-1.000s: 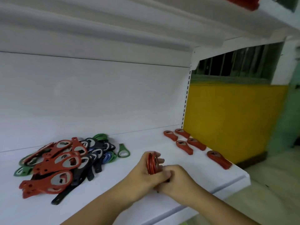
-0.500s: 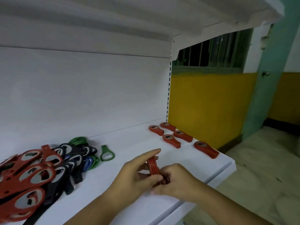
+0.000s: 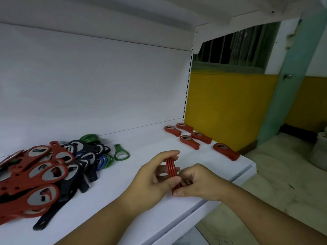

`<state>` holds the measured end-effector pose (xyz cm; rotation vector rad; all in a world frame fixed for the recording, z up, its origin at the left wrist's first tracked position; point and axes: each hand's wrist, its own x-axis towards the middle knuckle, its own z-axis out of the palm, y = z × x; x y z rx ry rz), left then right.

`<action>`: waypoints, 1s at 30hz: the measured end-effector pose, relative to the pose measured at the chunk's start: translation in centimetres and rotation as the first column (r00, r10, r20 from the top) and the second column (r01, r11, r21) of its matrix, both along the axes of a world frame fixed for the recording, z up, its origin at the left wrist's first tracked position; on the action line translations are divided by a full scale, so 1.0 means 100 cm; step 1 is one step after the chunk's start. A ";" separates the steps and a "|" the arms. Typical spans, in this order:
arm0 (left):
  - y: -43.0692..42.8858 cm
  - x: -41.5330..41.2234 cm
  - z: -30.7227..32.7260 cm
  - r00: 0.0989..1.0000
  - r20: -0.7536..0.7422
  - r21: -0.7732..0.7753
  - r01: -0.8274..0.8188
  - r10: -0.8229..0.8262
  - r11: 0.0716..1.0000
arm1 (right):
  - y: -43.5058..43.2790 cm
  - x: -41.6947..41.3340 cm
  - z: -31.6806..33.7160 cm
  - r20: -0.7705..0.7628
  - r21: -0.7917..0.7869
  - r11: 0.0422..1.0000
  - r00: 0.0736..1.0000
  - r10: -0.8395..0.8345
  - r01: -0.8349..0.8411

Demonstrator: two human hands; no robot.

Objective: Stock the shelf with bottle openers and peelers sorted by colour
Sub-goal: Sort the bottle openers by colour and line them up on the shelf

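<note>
A person's left hand (image 3: 155, 175) and right hand (image 3: 200, 183), fingers pinching, hold a small stack of red openers (image 3: 172, 171) on edge above the white shelf (image 3: 146, 216). Five red stacks (image 3: 187, 141) already lie sorted at two o'clock; a large mixed pile (image 3: 53, 167) of red, black, blue and green pieces at nine o'clock remains, so most sorting seems left
</note>
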<state>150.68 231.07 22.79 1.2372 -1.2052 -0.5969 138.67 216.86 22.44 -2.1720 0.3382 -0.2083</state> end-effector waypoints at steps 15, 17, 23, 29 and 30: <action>0.000 -0.009 0.005 0.992 -0.121 -0.112 -0.053 0.039 0.992 | 0.014 -0.018 0.027 -0.039 -0.025 0.989 0.989 -0.146 0.145; -0.004 -0.001 -0.002 0.993 0.001 0.041 -0.119 0.119 0.992 | -0.001 -0.020 0.033 -0.099 -0.082 0.974 0.971 -0.217 0.209; -0.006 0.009 -0.018 0.793 0.608 0.271 -0.251 0.036 0.929 | -0.073 -0.030 0.048 -0.306 -0.443 0.806 0.779 -0.548 0.392; -0.004 0.007 -0.016 0.759 0.651 0.255 -0.209 -0.008 0.944 | -0.086 -0.016 0.059 -0.423 -0.613 0.732 0.658 -0.622 0.298; -0.003 0.006 -0.014 0.759 0.651 0.257 -0.208 -0.010 0.944 | -0.086 -0.014 0.060 -0.433 -0.609 0.733 0.647 -0.627 0.303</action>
